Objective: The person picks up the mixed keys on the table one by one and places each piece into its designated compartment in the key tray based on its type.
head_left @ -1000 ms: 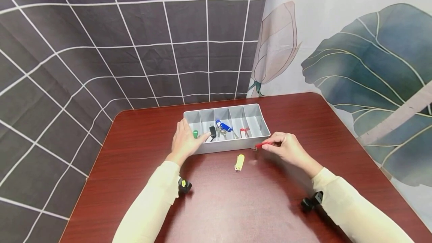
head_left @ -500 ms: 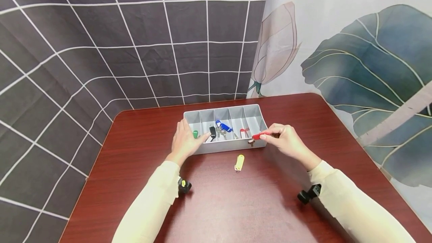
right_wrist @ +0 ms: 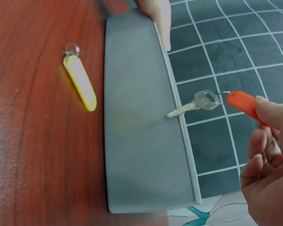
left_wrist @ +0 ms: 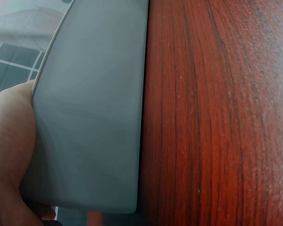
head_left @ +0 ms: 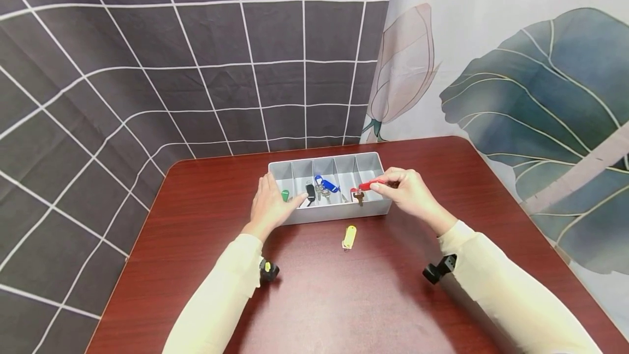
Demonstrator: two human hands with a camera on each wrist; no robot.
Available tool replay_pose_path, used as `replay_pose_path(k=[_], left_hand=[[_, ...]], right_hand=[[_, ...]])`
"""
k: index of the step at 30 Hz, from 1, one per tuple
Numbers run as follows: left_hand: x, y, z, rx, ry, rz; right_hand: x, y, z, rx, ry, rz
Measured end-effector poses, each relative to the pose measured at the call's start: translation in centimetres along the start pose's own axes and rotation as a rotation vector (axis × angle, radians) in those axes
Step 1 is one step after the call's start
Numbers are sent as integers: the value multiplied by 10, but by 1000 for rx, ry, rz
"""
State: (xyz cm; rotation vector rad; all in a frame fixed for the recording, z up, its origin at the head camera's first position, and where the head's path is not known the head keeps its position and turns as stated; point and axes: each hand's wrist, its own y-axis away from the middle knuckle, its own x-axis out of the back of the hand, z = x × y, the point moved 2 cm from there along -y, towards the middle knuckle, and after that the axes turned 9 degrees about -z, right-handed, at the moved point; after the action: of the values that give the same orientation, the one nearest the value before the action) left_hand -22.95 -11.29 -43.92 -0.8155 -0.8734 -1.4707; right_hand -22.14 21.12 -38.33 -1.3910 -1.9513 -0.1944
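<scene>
A grey divided tray (head_left: 339,213) stands toward the back of the table. My left hand (head_left: 270,205) holds its left end, fingers along the outside and thumb over the front rim. My right hand (head_left: 405,193) pinches a red key tag (right_wrist: 243,102) between thumb and index finger. From the tag's ring hangs a key (right_wrist: 198,103), over the tray's second compartment from the right in the head view. Another red tag (head_left: 352,192) lies in that compartment. Blue tags (head_left: 330,186) with keys lie in the middle one. A black tag (head_left: 310,192) and a green tag (head_left: 285,195) lie farther left.
A yellow key tag (head_left: 349,237) with a ring lies on the reddish-brown table (head_left: 314,299), in front of the tray. Behind the table hangs a dark curtain with a white grid (head_left: 275,86); a white flowered curtain (head_left: 452,42) hangs at the right.
My right hand has lifted the red-tagged key and moved it left and back, from beside the tray's front right corner to over the tray. My left hand has stayed in place.
</scene>
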Motion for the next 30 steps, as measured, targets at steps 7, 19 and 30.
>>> replay_pose_path(k=[7,19,30], left_hand=[[0,0,-1,7,2,-3],[-2,-1,-1,2,-8,-3],[-1,0,-1,17,-3,-27]], right_hand=[[0,-13,-1,-6,-33,-3],[-8,-27,10,-56,-69,14],[-18,-33,30,-126,-64,-2]])
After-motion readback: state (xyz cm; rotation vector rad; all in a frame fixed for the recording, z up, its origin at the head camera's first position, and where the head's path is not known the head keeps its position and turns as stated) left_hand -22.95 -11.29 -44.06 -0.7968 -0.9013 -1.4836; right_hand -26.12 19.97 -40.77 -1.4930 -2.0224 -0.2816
